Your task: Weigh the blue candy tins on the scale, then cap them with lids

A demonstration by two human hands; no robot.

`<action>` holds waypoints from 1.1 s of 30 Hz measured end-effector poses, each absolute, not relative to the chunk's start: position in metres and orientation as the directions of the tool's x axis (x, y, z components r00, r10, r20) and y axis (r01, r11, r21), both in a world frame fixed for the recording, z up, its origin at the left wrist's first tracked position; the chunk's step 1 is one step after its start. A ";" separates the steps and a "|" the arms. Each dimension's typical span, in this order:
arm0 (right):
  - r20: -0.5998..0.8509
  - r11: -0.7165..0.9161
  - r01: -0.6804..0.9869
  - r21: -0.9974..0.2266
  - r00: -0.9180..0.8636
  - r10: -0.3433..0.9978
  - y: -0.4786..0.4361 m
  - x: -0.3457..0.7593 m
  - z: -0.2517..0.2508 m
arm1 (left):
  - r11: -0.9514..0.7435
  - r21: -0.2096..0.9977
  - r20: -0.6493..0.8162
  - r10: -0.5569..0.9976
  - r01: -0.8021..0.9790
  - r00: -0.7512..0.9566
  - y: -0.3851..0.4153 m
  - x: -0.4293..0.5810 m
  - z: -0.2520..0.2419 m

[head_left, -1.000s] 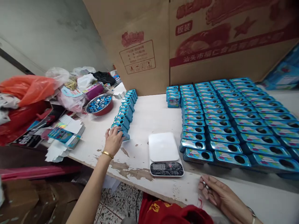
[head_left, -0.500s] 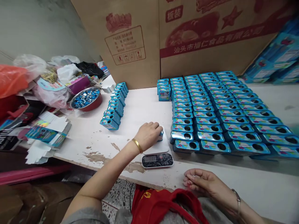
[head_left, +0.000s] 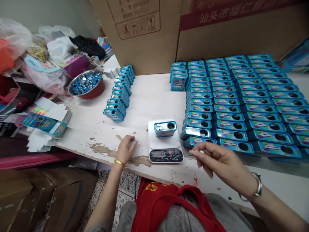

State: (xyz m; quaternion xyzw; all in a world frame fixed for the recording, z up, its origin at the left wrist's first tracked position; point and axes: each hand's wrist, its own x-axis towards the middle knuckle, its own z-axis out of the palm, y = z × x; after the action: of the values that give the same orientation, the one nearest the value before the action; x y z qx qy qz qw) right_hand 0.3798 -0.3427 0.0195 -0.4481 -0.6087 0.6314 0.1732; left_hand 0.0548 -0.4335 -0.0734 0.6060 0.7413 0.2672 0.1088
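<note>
Worn white table (head_left: pixel 154 96), its paint flaked along the near edge, carries a small white scale (head_left: pixel 165 141) with an open blue tin (head_left: pixel 165 128) lying flat on its plate — white pellets show in its left half and a round hole at its right. Just left of the scale the left hand (head_left: pixel 126 149) rests loosely curled on the table holding nothing, while the right hand (head_left: pixel 220 161) hovers near-right of the tin, fingertips pinched on something small and white. Packed rows of blue tins (head_left: pixel 243 100) crowd the right — bare tabletop lies open to the far left of the scale.
</note>
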 end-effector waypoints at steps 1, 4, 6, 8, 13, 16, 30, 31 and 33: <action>-0.309 -0.146 0.327 -0.934 -0.532 0.788 -0.335 0.374 0.024 | 0.129 0.538 0.163 0.954 0.833 -0.253 -0.438 0.056 -0.079; -0.190 0.006 0.351 -0.937 -0.522 0.832 -0.312 0.355 0.034 | 0.127 0.558 0.185 0.944 0.820 -0.272 -0.444 0.060 -0.084; -0.107 0.127 0.397 -0.909 -0.518 0.848 -0.300 0.343 0.037 | 0.130 0.560 0.189 0.942 0.818 -0.279 -0.444 0.060 -0.085; -0.023 0.250 0.447 -0.859 -0.522 0.853 -0.289 0.330 0.038 | 0.132 0.555 0.188 0.942 0.821 -0.279 -0.442 0.058 -0.085; 0.017 0.366 0.512 -0.777 -0.564 0.826 -0.273 0.309 0.033 | 0.121 0.580 0.211 0.933 0.806 -0.291 -0.438 0.062 -0.081; 0.050 0.391 0.495 -0.776 -0.570 0.820 -0.272 0.309 0.030 | 0.042 0.613 0.319 0.900 0.789 -0.296 -0.433 0.079 -0.065; -0.140 0.071 0.350 -0.934 -0.544 0.827 -0.295 0.316 -0.001 | -0.223 0.117 0.401 0.902 0.968 0.160 -0.379 0.144 -0.013; -0.146 0.045 0.322 -0.946 -0.545 0.826 -0.294 0.316 -0.002 | -0.231 0.098 0.392 0.903 0.968 0.176 -0.377 0.148 -0.012; -0.152 0.003 0.270 -0.963 -0.551 0.821 -0.292 0.316 -0.006 | -0.237 0.064 0.372 0.907 0.969 0.197 -0.372 0.156 -0.011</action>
State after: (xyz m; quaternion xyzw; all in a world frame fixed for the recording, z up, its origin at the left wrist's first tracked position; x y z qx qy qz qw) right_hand 0.3157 -0.2920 -0.0056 -0.4092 -0.6665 0.5755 0.2390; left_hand 0.1560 -0.3720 -0.0107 0.7682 0.6106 0.1686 -0.0921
